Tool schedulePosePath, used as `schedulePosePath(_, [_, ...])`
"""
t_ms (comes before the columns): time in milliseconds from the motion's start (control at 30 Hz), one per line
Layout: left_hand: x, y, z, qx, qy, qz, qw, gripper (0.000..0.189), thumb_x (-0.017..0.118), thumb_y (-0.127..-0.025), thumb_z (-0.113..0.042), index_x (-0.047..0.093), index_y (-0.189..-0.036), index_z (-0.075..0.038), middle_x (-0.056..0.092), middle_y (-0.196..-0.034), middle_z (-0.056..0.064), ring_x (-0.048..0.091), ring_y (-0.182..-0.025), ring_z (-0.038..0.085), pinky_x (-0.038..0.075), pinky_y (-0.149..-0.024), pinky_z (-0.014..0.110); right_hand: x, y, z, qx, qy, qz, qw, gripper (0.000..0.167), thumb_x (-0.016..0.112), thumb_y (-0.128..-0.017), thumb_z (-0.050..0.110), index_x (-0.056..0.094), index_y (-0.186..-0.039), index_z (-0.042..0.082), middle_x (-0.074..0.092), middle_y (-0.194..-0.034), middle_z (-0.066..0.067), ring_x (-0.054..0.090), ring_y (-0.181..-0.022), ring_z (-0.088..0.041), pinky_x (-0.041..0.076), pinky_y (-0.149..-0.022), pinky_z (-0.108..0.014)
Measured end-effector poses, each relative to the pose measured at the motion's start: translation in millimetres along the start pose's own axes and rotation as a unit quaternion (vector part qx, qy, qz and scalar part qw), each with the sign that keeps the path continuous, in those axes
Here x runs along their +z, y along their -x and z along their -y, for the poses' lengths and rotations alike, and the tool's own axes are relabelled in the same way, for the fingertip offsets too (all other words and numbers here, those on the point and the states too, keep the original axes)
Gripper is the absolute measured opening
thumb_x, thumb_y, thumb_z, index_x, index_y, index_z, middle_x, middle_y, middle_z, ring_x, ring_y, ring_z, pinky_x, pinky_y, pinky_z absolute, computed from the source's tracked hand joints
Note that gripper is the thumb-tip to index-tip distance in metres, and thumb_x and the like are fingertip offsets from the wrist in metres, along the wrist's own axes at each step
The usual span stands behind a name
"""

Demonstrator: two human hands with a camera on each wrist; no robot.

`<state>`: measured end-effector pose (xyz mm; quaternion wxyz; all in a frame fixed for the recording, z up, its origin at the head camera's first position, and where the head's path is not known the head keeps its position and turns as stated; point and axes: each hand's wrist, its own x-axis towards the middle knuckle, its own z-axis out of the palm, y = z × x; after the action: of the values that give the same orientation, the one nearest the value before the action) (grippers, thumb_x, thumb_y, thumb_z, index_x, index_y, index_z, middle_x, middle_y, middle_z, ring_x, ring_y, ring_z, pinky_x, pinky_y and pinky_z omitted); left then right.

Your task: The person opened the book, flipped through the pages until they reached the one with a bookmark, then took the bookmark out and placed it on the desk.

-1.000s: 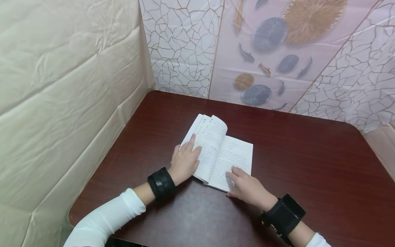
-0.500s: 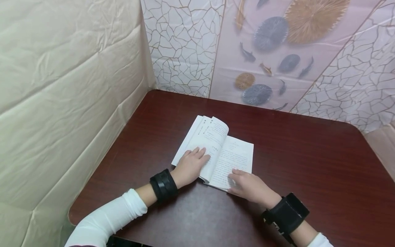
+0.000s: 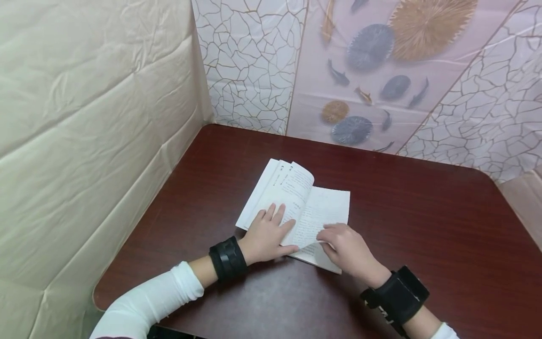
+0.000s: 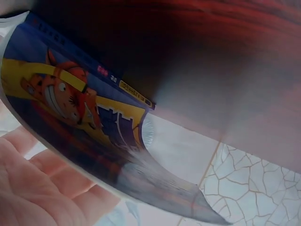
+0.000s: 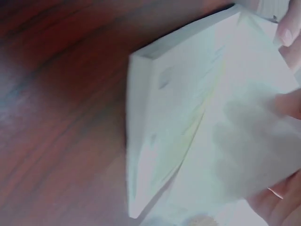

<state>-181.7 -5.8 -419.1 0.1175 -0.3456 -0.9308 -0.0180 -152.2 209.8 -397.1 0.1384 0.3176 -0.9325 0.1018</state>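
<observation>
An open paperback book with printed white pages lies on the table, its left half curving up. My left hand rests on the left pages with fingers spread, its thumb reaching toward the fold. From below, the left wrist view shows the book's colourful cover, with a cartoon horse, and my left hand on the page side. At the lower right corner, my right hand pinches a lifted page. Finger shadows show through that raised page in the right wrist view, with the thick page block underneath.
The dark red-brown table has rounded corners. A cream cloth wall borders it on the left, and a patterned backdrop stands along its far edge. Black bands circle both wrists.
My left hand has shifted right and nearer across the left pages toward the fold. My right hand has taken the right page's near corner and lifted it, baring the page beneath.
</observation>
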Motion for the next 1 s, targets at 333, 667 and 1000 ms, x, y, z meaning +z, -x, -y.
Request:
schedulePosePath(333, [4.6,-0.4,-11.3,-0.045,-0.005,-0.01,0.9989,0.062,0.056,-0.072,-0.055,0.051,-0.121,-0.019,0.046,-0.128,0.021,0.043,-0.117,0.039,0.037,-0.086,0.047,2.3,-9.8,8.4,-0.036,-0.053,-0.152,0.9863,0.024,0.073,-0.064,0.004,0.068,-0.087,0.009,0.059,-0.114,-0.015,0.047,-0.115,-0.033,0.034,-0.091,-0.055])
schedulePosePath(667, [-2.0,-7.2,-6.1,-0.128,0.058,-0.049,0.9888,0.043,0.049,-0.08,-0.033,0.062,-0.11,-0.006,0.061,-0.114,0.009,0.056,-0.108,0.023,0.037,-0.087,0.044,2.6,-6.0,7.7,0.159,-0.066,0.062,0.9832,0.073,0.067,-0.076,0.028,0.035,-0.132,-0.004,0.035,-0.134,-0.027,0.038,-0.122,-0.037,0.038,-0.092,-0.049])
schedulePosePath(1000, [-2.6,-2.9,17.3,-0.162,0.07,-0.08,0.9812,0.064,0.056,-0.071,-0.009,0.037,-0.133,-0.008,0.055,-0.055,-0.004,0.048,-0.047,0.01,0.042,-0.077,0.043,10.6,4.9,1.1,0.18,-0.05,0.228,0.9558,0.088,0.076,-0.064,0.034,0.034,-0.132,-0.004,0.035,-0.132,-0.032,0.034,-0.124,-0.041,0.035,-0.094,-0.051])
